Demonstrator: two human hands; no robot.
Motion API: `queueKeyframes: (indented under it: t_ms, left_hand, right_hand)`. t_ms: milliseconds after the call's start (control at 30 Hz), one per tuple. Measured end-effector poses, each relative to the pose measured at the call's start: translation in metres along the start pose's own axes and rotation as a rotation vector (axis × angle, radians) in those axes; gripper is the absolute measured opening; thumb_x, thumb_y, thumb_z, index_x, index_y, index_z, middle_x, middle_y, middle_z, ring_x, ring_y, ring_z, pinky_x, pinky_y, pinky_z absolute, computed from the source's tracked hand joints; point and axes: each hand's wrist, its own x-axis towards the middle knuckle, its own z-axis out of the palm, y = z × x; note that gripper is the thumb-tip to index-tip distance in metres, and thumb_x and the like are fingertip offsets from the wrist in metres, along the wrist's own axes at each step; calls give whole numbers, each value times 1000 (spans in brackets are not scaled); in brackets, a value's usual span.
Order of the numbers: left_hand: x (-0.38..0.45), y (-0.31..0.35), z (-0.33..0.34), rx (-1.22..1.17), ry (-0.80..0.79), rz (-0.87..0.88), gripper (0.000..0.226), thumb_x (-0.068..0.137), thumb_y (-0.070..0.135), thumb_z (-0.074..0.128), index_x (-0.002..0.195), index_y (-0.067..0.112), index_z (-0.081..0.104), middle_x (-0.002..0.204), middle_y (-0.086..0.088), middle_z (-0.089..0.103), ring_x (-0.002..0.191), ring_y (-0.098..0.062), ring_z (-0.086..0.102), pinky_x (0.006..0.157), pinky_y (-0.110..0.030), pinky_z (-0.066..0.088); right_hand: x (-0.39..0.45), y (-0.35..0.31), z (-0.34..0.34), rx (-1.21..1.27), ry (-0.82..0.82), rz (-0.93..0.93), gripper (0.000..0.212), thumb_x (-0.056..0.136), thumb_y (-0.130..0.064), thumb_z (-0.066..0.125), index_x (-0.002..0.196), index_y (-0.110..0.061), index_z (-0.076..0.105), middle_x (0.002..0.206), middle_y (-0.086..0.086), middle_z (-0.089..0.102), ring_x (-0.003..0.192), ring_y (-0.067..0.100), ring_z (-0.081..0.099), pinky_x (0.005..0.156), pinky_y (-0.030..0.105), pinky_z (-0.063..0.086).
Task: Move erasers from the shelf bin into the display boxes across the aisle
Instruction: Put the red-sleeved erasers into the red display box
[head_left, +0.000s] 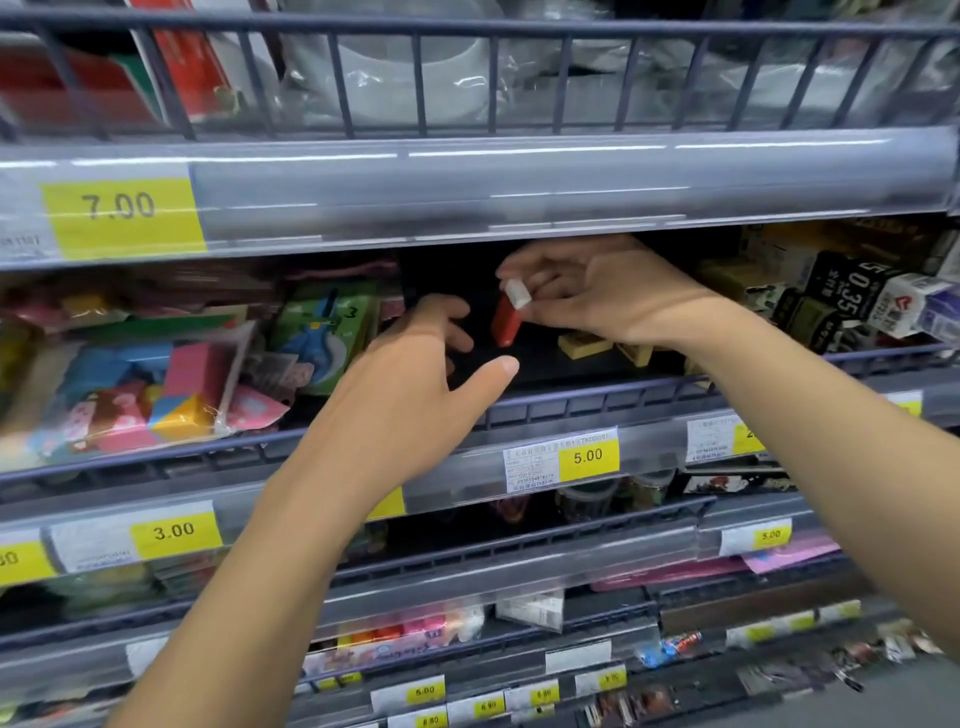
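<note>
My right hand (597, 293) reaches under the upper shelf and pinches a red eraser with a white end (508, 317), which hangs tilted over the dark shelf bin (571, 400). My left hand (415, 379) is just below and to the left of it, fingers spread and relaxed, holding nothing. Two small yellow erasers (584, 344) lie on the bin floor under my right wrist. No display boxes are in sight.
Colourful packaged items (135, 384) fill the shelf to the left, and dark and white small boxes (857, 301) crowd the right. The upper shelf's price rail (467, 192) hangs low over the bin. A wire rail fronts the bin. Lower shelves hold more stationery.
</note>
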Motion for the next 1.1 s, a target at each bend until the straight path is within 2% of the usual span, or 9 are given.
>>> queueKeyframes:
  t_ms: [133,267,433,500,633,733,833,967,1100]
  left_hand:
    - [15,6,3,-35,11,10,75,89,61,66,149,30,34,133,14,57,116,-16,58,87,-28,40]
    - [29,14,8,-31,-53,45,43,92,46,68,123,26,47,92,18,54,82,-9,54,60,-13,38]
    - [41,16,14,-12,-97,-9,25,101,43,57,117,23,54,95,6,56,87,-21,53,68,-30,33]
    - [42,13,15,-45,-67,-50,21,101,47,56,111,28,58,89,13,56,82,-16,55,65,-31,35]
    - [45,8,16,-137,-5,-109,24,98,53,57,94,29,58,83,12,58,76,-2,53,61,-19,36]
    - [47,5,18,-226,-15,-120,22,100,49,55,91,29,56,82,6,62,77,-16,61,65,-31,47]
    - [46,3,18,-319,-30,-130,18,100,47,58,93,31,57,77,1,63,71,-23,60,69,-39,52]
    - [40,2,13,-285,-15,-127,26,86,53,75,96,39,56,89,18,56,79,1,55,62,-18,39]
    - [36,3,11,-289,-36,-106,51,75,52,85,110,43,49,100,24,55,89,12,52,64,-10,37]
  right_hand:
    - [-14,-12,9,335,-11,1,29,82,-1,78,105,-17,73,92,-13,76,86,2,67,80,12,51]
    - [-19,-15,14,435,-24,4,29,81,7,76,106,-5,70,86,-5,73,74,1,65,59,7,46]
    - [-17,-10,-1,359,-51,19,32,80,-1,79,103,-21,71,94,-7,75,85,2,69,75,11,52]
    - [-13,-1,-15,116,29,41,33,84,-12,79,105,-34,68,102,-14,72,94,0,67,89,11,49]
    - [-3,12,-28,-630,-134,80,34,91,-27,69,119,-42,60,97,-32,54,85,-17,53,71,-3,36]
    - [4,19,-21,-796,-298,124,35,93,-28,62,128,-31,63,123,-11,62,105,14,61,90,30,53]
    - [8,20,-17,-916,-322,108,36,93,-26,59,129,-31,63,129,-5,61,114,21,57,97,31,47]
    - [1,12,-14,-511,-139,80,25,86,-27,72,105,-42,65,97,-20,64,84,-10,58,72,7,40]
    - [-12,-8,4,204,44,86,27,79,-12,81,94,-32,71,90,-12,75,85,0,69,83,12,52]
